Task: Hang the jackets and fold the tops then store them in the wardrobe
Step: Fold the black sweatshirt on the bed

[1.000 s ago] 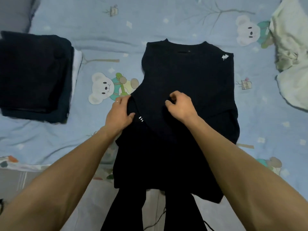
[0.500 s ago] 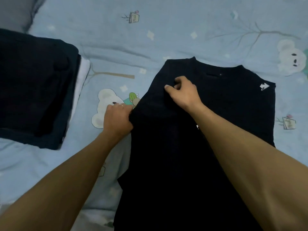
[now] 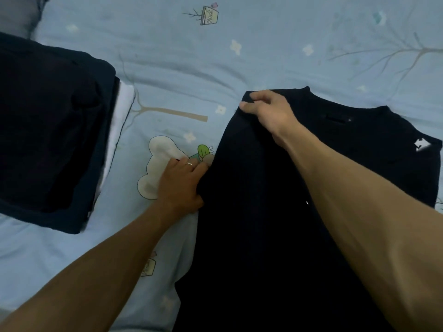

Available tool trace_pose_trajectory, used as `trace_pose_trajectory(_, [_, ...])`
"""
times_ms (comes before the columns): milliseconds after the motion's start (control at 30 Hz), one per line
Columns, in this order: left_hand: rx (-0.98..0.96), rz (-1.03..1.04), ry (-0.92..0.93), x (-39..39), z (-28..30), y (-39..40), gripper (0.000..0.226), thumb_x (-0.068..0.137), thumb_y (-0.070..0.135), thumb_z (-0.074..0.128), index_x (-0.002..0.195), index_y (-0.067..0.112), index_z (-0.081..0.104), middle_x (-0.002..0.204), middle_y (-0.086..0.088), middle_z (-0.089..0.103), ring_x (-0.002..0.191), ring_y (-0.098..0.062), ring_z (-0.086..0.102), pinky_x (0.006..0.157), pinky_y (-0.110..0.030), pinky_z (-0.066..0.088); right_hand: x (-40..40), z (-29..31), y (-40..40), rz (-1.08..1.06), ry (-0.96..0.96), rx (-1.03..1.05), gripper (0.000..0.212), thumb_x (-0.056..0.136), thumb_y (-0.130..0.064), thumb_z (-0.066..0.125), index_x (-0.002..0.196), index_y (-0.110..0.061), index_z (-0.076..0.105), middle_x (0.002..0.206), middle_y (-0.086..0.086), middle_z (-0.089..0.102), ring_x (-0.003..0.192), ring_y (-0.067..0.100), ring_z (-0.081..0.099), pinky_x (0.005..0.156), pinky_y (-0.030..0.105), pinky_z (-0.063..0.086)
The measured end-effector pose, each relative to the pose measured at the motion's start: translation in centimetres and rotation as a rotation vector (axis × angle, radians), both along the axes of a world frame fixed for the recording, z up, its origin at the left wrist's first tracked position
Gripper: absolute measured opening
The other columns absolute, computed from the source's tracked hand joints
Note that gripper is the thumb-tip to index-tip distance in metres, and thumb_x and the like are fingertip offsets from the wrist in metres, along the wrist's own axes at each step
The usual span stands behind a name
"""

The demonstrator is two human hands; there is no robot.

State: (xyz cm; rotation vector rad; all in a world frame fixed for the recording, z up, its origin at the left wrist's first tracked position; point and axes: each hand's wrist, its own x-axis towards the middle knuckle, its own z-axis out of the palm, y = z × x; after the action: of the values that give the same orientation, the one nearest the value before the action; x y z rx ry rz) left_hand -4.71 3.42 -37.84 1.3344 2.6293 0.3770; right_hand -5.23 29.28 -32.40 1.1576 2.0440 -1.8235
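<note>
Black fabric: one top [image 3: 275, 224] lies flat on the bed sheet [image 3: 215, 56], right of centre, neckline away from the person. Its left side is folded in towards the middle, giving a straight edge that runs from the near shoulder down the left flank. A small white mark [image 3: 422, 144] shows near the far right shoulder, and a dark label sits just below the neckline.

Right hand [image 3: 268, 111]: at the top-left corner of the folded edge, beside the collar. Thumb and forefinger are closed together on the cloth, pinching that corner; the remaining fingers are curled behind. The forearm crosses the top diagonally.

Left hand [image 3: 182, 183]: at the left edge of the top, lower down the fold. The fingers are curled onto the fabric edge and grip it, with the knuckles over the sheet. A ring [image 3: 189, 164] is on one finger.

Stack [image 3: 48, 130]: folded dark garments piled at the left, well apart from the top, with a white layer showing at the right side of the pile, under the dark pieces. How many items it holds cannot be told.

The sheet is light blue, printed with bare trees, small flowers, a bear [image 3: 158, 168] partly covered by the left hand, and a small sign reading "Plant" [image 3: 209, 17] near the upper centre. A grey pillow corner [image 3: 16, 13] shows at the top left.
</note>
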Motion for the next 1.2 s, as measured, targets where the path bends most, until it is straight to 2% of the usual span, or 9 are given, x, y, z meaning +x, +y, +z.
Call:
trace_pose_trajectory(133, [-0.008,-0.004,0.009,0.0,0.3,0.2,0.034,0.071,0.044,0.049,0.077,0.011,0.057,0.068,-0.007,0.056,0.063,-0.030,0.053,0.065,-0.033,0.034,1.3,0.5,1.9,0.307,-0.232,0.057,0.035,0.079,-0.024,0.081,0.097,0.002,0.068,0.095,0.015,0.074,0.085,0.028,0.072,0.083,0.039,0.060])
trace_pose_trajectory(267, [0.187,-0.068,0.023,1.0,1.1,1.1,0.017,0.072,0.026,0.049,0.085,0.016,0.045,0.070,-0.009,0.056,0.060,-0.029,0.051,0.064,-0.028,0.034,1.8,-0.3,2.0,-0.021,-0.085,0.070,0.033,0.085,-0.020,0.076,0.066,-0.011,0.051,0.068,0.008,0.060,0.061,0.017,0.058,0.061,0.023,0.055])
trace_pose_trajectory(400, [0.306,-0.057,0.085,2.1,1.5,1.2,0.013,0.082,0.021,0.052,0.093,0.016,0.047,0.086,-0.010,0.054,0.079,-0.022,0.044,0.068,-0.027,0.035,2.4,-0.1,0.9,-0.035,-0.040,0.013,0.027,0.083,-0.031,0.077,0.078,-0.014,0.058,0.083,0.001,0.065,0.068,0.012,0.061,0.059,0.019,0.053])
trace_pose_trajectory(500, [0.352,-0.112,0.093,2.5,1.4,0.9,0.016,0.087,0.023,0.059,0.101,0.019,0.054,0.099,-0.005,0.044,0.087,-0.022,0.045,0.072,-0.028,0.041,1.3,1.2,2.1,0.186,-0.071,0.076,0.040,0.084,-0.027,0.076,0.061,-0.019,0.044,0.062,-0.005,0.050,0.052,0.008,0.046,0.054,0.023,0.043])
trace_pose_trajectory(633, [0.344,0.002,0.066,2.5,2.3,1.4,0.025,0.081,0.033,0.078,0.102,0.019,0.074,0.103,-0.003,0.047,0.090,-0.023,0.048,0.076,-0.028,0.045,-0.6,0.9,2.2,0.007,0.063,0.119,0.030,0.087,-0.021,0.073,0.088,0.008,0.064,0.076,0.008,0.064,0.068,0.015,0.058,0.072,0.035,0.056])
trace_pose_trajectory(767, [0.186,-0.092,0.037,2.5,1.9,0.7,0.038,0.074,0.020,0.085,0.111,0.017,0.075,0.109,-0.013,0.057,0.095,-0.027,0.055,0.075,-0.036,0.054,1.7,0.0,1.2,0.012,-0.015,0.091,0.031,0.081,-0.037,0.079,0.085,-0.010,0.063,0.081,0.000,0.065,0.071,0.009,0.060,0.068,0.022,0.052])
trace_pose_trajectory(933, [0.298,0.533,-0.562,4.0,4.6,1.2,0.044,0.086,0.023,0.075,0.125,0.021,0.053,0.106,0.011,0.058,0.088,-0.006,0.060,0.077,-0.011,0.051,6.7,0.8,1.9,0.281,-0.246,-0.089,0.030,0.076,-0.026,0.083,0.101,-0.015,0.073,0.097,-0.002,0.075,0.086,0.016,0.072,0.088,0.031,0.057])
trace_pose_trajectory(1067, [0.034,0.680,-1.153,3.4,6.0,1.5,0.017,0.084,0.022,0.076,0.099,0.016,0.069,0.097,0.001,0.073,0.093,-0.017,0.070,0.083,-0.028,0.057,8.9,1.1,0.5,0.243,-0.249,0.333,0.040,0.084,-0.029,0.077,0.116,-0.010,0.062,0.111,0.005,0.064,0.093,0.017,0.060,0.081,0.027,0.047])
trace_pose_trajectory(1200, [0.002,0.760,-1.069,3.6,6.5,0.9,0.014,0.089,0.022,0.072,0.092,0.008,0.070,0.090,-0.008,0.072,0.090,-0.026,0.070,0.080,-0.037,0.058,10.7,2.2,-3.3,0.332,-0.052,0.821,0.049,0.087,-0.018,0.068,0.131,-0.007,0.050,0.135,0.011,0.045,0.119,0.028,0.047,0.095,0.037,0.047])
